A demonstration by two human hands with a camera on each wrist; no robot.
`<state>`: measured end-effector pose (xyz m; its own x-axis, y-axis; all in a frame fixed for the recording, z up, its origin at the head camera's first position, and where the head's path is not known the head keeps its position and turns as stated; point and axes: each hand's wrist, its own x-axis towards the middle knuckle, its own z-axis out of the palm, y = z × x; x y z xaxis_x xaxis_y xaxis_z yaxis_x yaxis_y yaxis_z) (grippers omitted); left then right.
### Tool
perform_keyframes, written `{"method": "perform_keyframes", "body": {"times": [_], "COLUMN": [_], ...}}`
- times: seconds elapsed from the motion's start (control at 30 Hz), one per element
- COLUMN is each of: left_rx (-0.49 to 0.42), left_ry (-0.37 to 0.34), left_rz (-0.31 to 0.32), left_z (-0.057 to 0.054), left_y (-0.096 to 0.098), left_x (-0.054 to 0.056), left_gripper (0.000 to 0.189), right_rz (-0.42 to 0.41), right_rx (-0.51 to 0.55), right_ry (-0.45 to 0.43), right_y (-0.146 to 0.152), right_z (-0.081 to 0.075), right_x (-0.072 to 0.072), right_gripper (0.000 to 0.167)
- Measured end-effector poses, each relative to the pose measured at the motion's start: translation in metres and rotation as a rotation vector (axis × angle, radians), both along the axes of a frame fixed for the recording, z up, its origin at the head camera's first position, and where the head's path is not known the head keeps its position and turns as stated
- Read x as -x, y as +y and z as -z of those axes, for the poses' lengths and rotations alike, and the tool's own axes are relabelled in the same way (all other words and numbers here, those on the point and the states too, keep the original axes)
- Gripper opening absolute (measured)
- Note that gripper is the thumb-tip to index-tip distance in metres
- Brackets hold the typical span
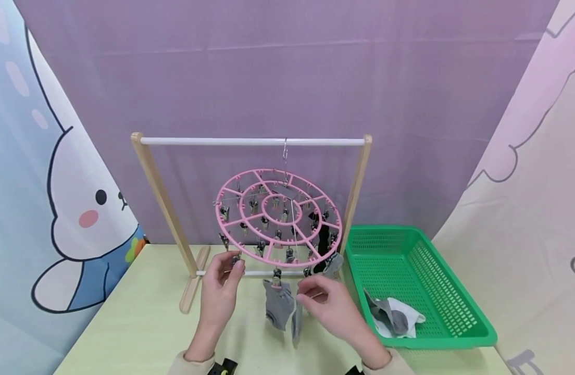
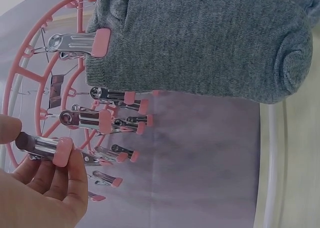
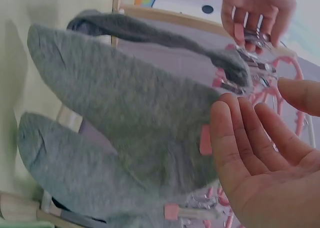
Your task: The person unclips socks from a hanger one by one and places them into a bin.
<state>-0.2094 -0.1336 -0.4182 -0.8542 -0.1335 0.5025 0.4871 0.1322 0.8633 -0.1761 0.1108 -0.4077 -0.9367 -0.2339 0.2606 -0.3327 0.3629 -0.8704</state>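
Note:
My left hand (image 1: 220, 285) pinches a metal clip (image 2: 44, 148) with pink tips, which hangs from the left front rim of a pink round drying hanger (image 1: 287, 266). No cloth shows in that clip. A grey sock (image 1: 279, 306) hangs from a clip at the hanger's front, and a second grey sock (image 1: 297, 320), seen edge-on, hangs just right of it. Beside these socks is my right hand (image 1: 328, 304); in the right wrist view its fingers are loosely bent, with the thumb apart. Its fingertips lie close to a grey sock (image 3: 120, 102); whether they touch it I cannot tell.
The hanger hooks onto the white bar (image 1: 212, 141) of a wooden-legged rack (image 1: 163, 203). A black sock (image 1: 323, 245) and another grey sock (image 1: 333, 265) hang at its right. A green basket (image 1: 456, 342) to the right holds grey and white cloth pieces (image 1: 395, 319).

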Motion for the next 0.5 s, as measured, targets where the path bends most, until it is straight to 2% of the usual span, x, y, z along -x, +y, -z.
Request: {"method": "perform_keyframes", "body": {"times": [0.3,0.5], "left_rx": [0.005,0.014], "left_ry": [-0.009,-0.013], "left_rz": [-0.005,0.004], "left_z": [-0.002,-0.002], "left_y": [0.0,0.001], "left_x": [-0.002,-0.004], "left_gripper": [0.025,0.025], "right_rz": [0.0,-0.016], "right_rx": [-0.029,0.003], "right_ry": [0.028,0.034], "right_y": [-0.017,-0.023], "right_z": [0.016,0.023], "right_x": [0.008,0.013], "right_gripper": [0.025,0.028]}}
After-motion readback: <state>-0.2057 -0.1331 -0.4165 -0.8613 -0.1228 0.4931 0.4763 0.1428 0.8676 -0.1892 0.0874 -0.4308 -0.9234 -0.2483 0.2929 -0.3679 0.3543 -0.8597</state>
